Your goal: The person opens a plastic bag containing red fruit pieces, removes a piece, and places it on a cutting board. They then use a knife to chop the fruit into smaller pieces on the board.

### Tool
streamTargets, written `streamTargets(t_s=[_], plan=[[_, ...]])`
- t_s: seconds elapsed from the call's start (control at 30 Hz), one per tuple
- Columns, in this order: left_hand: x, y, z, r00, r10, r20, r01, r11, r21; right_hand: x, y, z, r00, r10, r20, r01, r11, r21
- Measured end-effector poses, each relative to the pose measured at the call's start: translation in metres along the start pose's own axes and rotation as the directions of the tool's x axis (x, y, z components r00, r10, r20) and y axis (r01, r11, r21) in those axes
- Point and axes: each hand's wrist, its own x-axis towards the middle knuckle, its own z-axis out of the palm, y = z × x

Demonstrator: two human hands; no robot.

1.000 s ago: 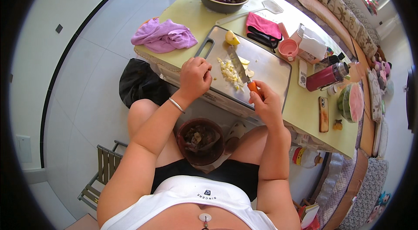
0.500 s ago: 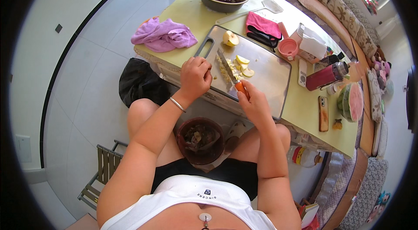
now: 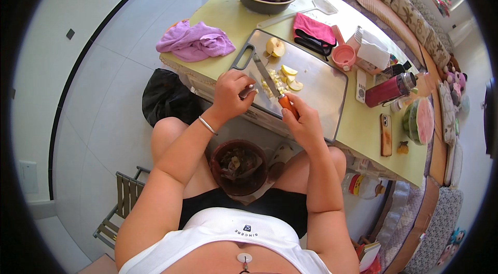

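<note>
My right hand (image 3: 302, 120) is closed round the orange handle of a knife (image 3: 267, 78). Its blade slants up and left, low over a pile of small diced apple (image 3: 274, 86). Left of the pile, my left hand (image 3: 232, 92) hovers at the near edge of the cutting board (image 3: 316, 97), fingers loosely curled, thumb and fingertips apart. A pale speck shows at its fingertips, too small to name. Pale apple slices (image 3: 295, 85) lie right of the blade. Cut side showing, a larger apple piece (image 3: 275, 47) sits near the board's far left corner.
Behind the board are a colander (image 3: 266, 8) of dark round fruit, a fly swatter (image 3: 323, 7) and a pink cloth (image 3: 314, 30). A purple towel (image 3: 196, 41) lies left. Rightward are a thermos (image 3: 389, 91), phone (image 3: 385, 135) and cut watermelon (image 3: 417, 121). A waste bin (image 3: 238, 167) stands between my knees.
My left hand has turned slightly and its fingers have parted from a tighter curl. The knife tip has swung a little left and toward the far side.
</note>
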Motion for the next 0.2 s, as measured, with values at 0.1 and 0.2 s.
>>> streamTargets(t_s=[0.1, 0.2], plan=[[-0.0034, -0.0039, 0.0015, 1.0, -0.009, 0.021, 0.01, 1.0, -0.008, 0.0029, 0.0052, 0.0076, 0.997, 0.058, 0.054, -0.058, 0.998, -0.013], [-0.0071, -0.0097, 0.0054, 1.0, 0.002, 0.022, -0.002, 1.0, -0.007, 0.0069, 0.0063, 0.0113, 0.993, 0.09, 0.081, -0.084, 0.993, -0.078]])
